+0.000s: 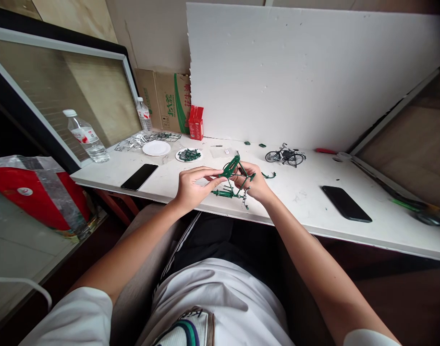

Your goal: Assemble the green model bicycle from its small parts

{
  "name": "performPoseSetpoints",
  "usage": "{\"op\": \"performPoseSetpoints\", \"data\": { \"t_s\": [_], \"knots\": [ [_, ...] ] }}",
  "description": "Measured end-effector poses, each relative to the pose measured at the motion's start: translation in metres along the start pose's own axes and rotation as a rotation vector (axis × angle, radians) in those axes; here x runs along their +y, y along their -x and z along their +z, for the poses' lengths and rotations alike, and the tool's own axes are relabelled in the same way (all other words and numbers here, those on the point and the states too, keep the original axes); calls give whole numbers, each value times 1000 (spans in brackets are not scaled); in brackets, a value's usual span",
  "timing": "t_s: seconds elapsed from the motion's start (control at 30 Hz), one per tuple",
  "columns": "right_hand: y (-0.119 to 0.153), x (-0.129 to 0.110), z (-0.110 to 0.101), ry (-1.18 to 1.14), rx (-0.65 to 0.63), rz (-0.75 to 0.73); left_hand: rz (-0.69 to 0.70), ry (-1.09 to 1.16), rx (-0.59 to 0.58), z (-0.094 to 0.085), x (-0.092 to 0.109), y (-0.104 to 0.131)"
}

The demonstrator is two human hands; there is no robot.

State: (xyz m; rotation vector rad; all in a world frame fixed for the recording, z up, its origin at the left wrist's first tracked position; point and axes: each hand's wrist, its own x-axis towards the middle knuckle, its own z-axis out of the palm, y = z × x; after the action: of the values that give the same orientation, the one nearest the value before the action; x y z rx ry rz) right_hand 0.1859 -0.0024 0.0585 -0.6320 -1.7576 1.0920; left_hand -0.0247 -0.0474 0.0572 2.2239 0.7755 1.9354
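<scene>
Above the table's front edge, a green model bicycle frame [238, 175] is held between both hands. My left hand [194, 187] comes from the left, its thumb and fingers pinching the frame's chain-guard end. From the right, my right hand [255, 182] grips the frame, with its fingertips partly hidden behind the green parts. The frame is tilted, its handlebar [246, 199] pointing down toward me. A green curved part [269, 175] lies on the table just beyond my right hand. Farther back stands an assembled black model bicycle [287, 155].
A plate of green parts [189, 154] and a white plate [156, 147] lie at the back left. Phones [140, 177] [346, 203] rest on either side. Water bottles [87, 137], a red box [196, 123] and a carton [165, 101] stand farther left. A white board [313, 77] rises behind.
</scene>
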Motion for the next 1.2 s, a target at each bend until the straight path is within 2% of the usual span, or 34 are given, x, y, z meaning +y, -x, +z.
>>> {"op": "performPoseSetpoints", "data": {
  "t_s": [0.2,0.43,0.73,0.83,0.93,1.0,1.1,1.2],
  "knots": [
    [-1,-2,-1,70,12,-43,11,-30,6,0,0,2],
    [-1,-1,-1,67,20,-28,40,-24,14,2,3,2],
    [-1,0,1,33,17,-48,-12,-13,10,3,0,4],
    [-2,1,-5,13,13,9,-34,-20,30,2,-2,4],
    [-3,3,-18,-112,23,99,-55,-34,74,1,-5,4],
    [-3,3,-26,-187,-15,133,-76,-42,104,1,-8,4],
    [-1,0,-30,-194,-96,126,-119,-37,151,2,-10,5],
    [-1,-3,-25,-102,-77,84,-133,-26,156,2,-10,5]
  ]
}}
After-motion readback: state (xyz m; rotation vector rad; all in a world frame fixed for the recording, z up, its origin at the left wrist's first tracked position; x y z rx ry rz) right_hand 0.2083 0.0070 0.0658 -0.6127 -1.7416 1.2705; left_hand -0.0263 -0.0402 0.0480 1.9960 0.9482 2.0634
